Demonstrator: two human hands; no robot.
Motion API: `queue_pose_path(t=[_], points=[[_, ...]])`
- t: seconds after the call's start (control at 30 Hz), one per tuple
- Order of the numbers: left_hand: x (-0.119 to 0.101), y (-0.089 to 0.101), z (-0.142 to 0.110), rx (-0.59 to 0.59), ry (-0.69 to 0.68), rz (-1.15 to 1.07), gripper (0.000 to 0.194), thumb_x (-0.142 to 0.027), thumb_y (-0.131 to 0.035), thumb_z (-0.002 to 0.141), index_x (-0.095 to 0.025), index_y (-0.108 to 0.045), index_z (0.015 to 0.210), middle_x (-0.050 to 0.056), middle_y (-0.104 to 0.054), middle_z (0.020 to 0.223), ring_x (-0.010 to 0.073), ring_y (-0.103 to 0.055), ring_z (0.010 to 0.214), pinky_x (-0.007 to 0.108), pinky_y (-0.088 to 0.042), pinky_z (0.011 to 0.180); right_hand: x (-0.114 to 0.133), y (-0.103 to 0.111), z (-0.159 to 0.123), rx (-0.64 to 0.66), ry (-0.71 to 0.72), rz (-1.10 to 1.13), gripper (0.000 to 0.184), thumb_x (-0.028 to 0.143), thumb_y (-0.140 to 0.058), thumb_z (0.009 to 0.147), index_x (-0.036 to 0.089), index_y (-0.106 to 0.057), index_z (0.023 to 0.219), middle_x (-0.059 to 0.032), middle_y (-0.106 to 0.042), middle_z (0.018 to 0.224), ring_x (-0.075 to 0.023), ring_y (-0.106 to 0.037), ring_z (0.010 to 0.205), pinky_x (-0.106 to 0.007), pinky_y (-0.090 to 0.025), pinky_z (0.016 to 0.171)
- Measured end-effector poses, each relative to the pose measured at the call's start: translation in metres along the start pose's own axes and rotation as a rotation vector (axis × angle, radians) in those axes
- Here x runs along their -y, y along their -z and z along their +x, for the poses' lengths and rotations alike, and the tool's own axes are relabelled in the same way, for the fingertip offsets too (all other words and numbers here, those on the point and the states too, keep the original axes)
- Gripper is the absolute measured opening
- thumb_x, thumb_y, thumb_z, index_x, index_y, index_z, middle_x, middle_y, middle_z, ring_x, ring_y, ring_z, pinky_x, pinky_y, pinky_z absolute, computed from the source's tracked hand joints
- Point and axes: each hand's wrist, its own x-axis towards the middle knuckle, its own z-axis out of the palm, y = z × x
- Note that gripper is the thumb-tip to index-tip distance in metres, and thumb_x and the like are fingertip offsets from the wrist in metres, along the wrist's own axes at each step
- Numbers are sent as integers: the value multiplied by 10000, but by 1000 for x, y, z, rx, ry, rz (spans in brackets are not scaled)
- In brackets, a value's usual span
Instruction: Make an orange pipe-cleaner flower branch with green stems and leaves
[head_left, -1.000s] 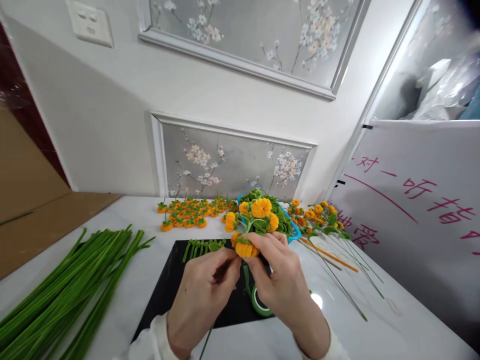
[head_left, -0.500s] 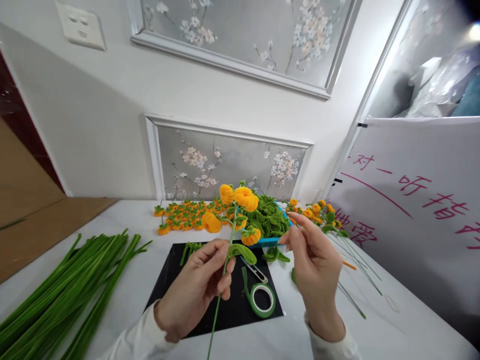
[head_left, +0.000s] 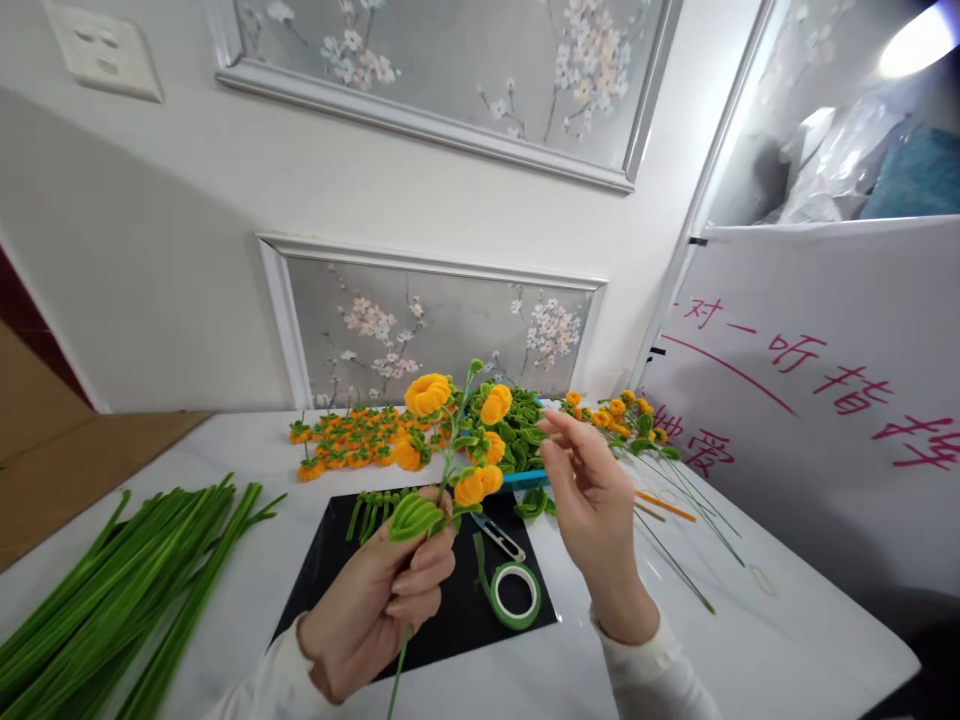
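My left hand (head_left: 401, 590) pinches the thin green stem of a chenille flower spray (head_left: 450, 450) over the black mat. Several fuzzy orange pumpkin-shaped blooms branch from the stem, and looped green leaves sit by my fingers, one of them (head_left: 416, 517) against the thumb. To the right, my right hand (head_left: 596, 520) is raised with thumb and fingers apart, nothing seen between them. Behind its fingertips stands a blue basket (head_left: 525, 481) heaped with green chenille leaves (head_left: 521, 440). The lower stem passes behind my left hand.
On the black mat (head_left: 442, 630) lie a roll of green tape (head_left: 517, 625), thread snips (head_left: 501, 538) and short green pieces (head_left: 375, 512). Long green chenille stems (head_left: 127, 590) spread at left. Rows of orange blooms (head_left: 349, 440) sit behind; finished sprays (head_left: 630, 420) lie at right, near an orange stick (head_left: 666, 506).
The spray has turned in my left hand, so its blooms and leaves face differently. My right hand's thumb and fingers have parted slightly. The whole view has shifted a little.
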Motion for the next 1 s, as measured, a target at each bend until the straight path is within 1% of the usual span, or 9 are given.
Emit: queue_pose_path(t=[0.13, 0.27, 0.33, 0.47, 0.6, 0.67, 0.8, 0.9, 1.0], points=[[3, -2, 0, 8, 13, 19, 271, -229, -809, 638, -151, -555, 687, -81, -415, 511, -19, -198, 362, 86, -125, 321, 5, 1, 13, 92, 115, -48, 330, 185, -508, 887, 268, -562, 1202, -77, -549, 1227, -179, -595, 985, -301, -521, 768], [8, -1, 0, 11, 34, 4, 250, -217, -792, 664, -162, -563, 749, -85, -405, 515, -16, -209, 371, 79, -107, 332, 5, 2, 19, 143, 158, -67, 353, 170, -475, 904, 278, -547, 1232, -69, -512, 1300, -201, -545, 1125, -328, -507, 868], [9, 1, 1, 22, 59, 1, 263, -202, -800, 649, -157, -558, 741, -89, -396, 518, -16, -205, 372, 79, -101, 330, 3, 2, 19, 143, 162, -62, 343, 160, -480, 900, 276, -563, 1213, -64, -540, 1271, -195, -544, 1131, -333, -500, 894], [10, 3, 2, 31, 91, 30, 302, -238, -800, 647, -137, -515, 647, -87, -381, 528, -18, -171, 376, 85, -113, 327, 3, 0, 17, 121, 183, -72, 258, 136, -493, 886, 258, -638, 1061, -52, -642, 1075, -178, -597, 1026, -337, -509, 881], [11, 1, 3, -1, 30, 115, 269, -290, -783, 674, -165, -554, 736, -93, -349, 521, 1, -132, 401, 94, -109, 334, 5, 0, 15, 100, 162, -69, 143, 167, -532, 864, 219, -642, 937, -72, -647, 1029, -194, -610, 984, -352, -526, 842], [14, 0, 3, -22, -12, 174, 250, -305, -762, 699, -174, -554, 739, -97, -327, 514, 7, -105, 411, 99, -107, 337, 7, 1, 16, 99, 145, -82, 135, 195, -558, 852, 213, -624, 968, -84, -633, 1065, -204, -600, 1007, -344, -535, 816], [19, -1, 3, -30, -49, 249, 187, -312, -708, 758, -188, -568, 770, -97, -333, 511, 11, -90, 413, 105, -120, 340, 10, 3, 18, 131, 151, -225, 304, 189, -603, 826, 231, -588, 1127, -72, -621, 1126, -192, -602, 1006, -328, -521, 854], [21, -1, 2, -7, -39, 258, 198, -319, -701, 764, -185, -557, 747, -94, -346, 501, 11, -102, 410, 106, -124, 344, 9, 3, 19, 132, 183, -279, 257, 150, -592, 826, 221, -636, 1069, -62, -648, 1086, -177, -618, 983, -303, -512, 879], [22, -1, 2, 8, -31, 245, 202, -306, -702, 766, -187, -542, 732, -93, -347, 508, 11, -102, 411, 104, -123, 343, 7, 1, 18, 80, 150, -254, 214, 160, -618, 809, 219, -658, 1011, -54, -679, 1016, -174, -638, 927, -293, -537, 825]])
